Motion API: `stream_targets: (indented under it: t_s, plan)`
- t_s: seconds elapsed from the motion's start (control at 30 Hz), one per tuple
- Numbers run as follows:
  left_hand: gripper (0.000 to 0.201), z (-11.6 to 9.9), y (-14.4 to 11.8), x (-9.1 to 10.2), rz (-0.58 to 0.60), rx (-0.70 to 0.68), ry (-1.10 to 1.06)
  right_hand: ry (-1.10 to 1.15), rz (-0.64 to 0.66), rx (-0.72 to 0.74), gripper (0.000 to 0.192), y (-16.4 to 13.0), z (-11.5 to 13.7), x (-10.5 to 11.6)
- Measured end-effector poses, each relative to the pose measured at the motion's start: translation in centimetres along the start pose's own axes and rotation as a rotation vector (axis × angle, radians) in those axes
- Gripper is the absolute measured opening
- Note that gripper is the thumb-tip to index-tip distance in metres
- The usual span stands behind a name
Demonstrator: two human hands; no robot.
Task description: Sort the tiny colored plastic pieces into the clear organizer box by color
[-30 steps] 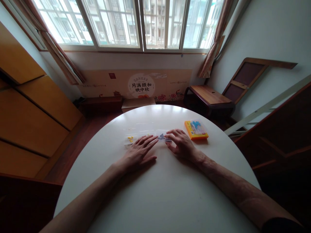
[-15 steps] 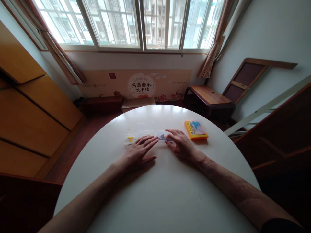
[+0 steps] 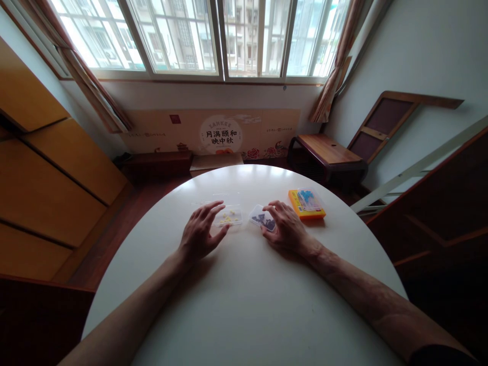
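My left hand (image 3: pixel 201 231) is at the left part of a clear plastic box (image 3: pixel 239 222), thumb and fingers apart. Small yellow pieces (image 3: pixel 225 219) lie in that box, whose left part is hidden behind the hand. My right hand (image 3: pixel 284 223) curls over the right side of a second clear box (image 3: pixel 253 211), thumb at its near edge and fingers at the far one. Dark grey pieces (image 3: pixel 260 218) fill this box, which sits at a slant on the white round table (image 3: pixel 244 295).
At the right of the table lies an orange-yellow box (image 3: pixel 314 213), topped by a clear case (image 3: pixel 308 198) with blue pieces. Faint clear plastic shows behind the left hand. Beyond the table stand a wooden side table (image 3: pixel 330 149) and a low printed panel (image 3: pixel 152 127).
My left hand has drawn back left from between the boxes, uncovering the yellow pieces. The box with dark pieces has turned and shifted slightly right and nearer in my right hand.
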State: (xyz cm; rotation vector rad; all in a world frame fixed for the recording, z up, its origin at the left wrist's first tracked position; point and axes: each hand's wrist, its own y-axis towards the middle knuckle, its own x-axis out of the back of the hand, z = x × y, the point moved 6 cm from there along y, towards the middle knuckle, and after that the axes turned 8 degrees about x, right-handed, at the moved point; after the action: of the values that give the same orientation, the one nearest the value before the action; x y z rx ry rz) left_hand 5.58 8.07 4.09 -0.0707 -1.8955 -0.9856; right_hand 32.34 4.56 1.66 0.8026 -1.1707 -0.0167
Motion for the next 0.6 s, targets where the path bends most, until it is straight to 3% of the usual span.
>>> stream_targets:
  t_s: [0.17, 0.3, 0.5, 0.6]
  plan:
    - [0.042, -0.2, -0.2, -0.4, 0.037, -0.025, -0.021, -0.106, 0.010, -0.022, 0.038, 0.1, -0.2, 0.2]
    - [0.038, -0.4, -0.4, -0.8, 0.085, -0.071, -0.066, -0.157, 0.018, -0.034, 0.048, 0.1, -1.0, 0.8]
    - [0.037, -1.0, -0.6, -1.6, 0.202, -0.153, -0.112, 0.100, 0.151, 0.347, 0.045, 0.0, -0.4, 2.4]
    - [0.037, -1.1, -0.6, -1.8, 0.243, -0.152, -0.127, 0.122, 0.165, 0.332, 0.048, -0.2, -1.3, 2.8]
